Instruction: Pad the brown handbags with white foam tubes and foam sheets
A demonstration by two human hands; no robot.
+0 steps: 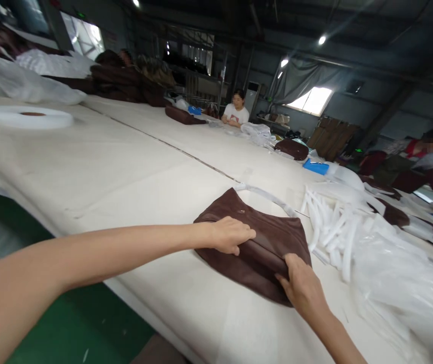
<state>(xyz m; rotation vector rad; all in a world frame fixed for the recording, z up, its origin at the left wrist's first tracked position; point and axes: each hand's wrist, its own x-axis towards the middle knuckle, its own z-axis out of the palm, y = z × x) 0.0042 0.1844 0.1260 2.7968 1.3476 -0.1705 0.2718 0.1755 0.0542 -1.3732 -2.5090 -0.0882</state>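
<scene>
A dark brown handbag [256, 273] lies on the pale worktable in front of me, with a small metal fitting near its upper edge. Its strap [271, 198], wrapped in white, arches out behind it. Across the bag's left half, my left hand [231, 235] has its fingers closed on a fold of the soft material. My right hand [302, 280] pinches the bag near its right side, thumb on the near face. Some fingertips are hidden by the folds.
White foam strips [332, 227] and clear plastic bags [402, 273] are heaped on the right. A white tape roll [27, 117] lies at the far left. More brown bags [184, 115] lie farther off. A person [235, 108] sits across the table; another person [409, 167] is at right.
</scene>
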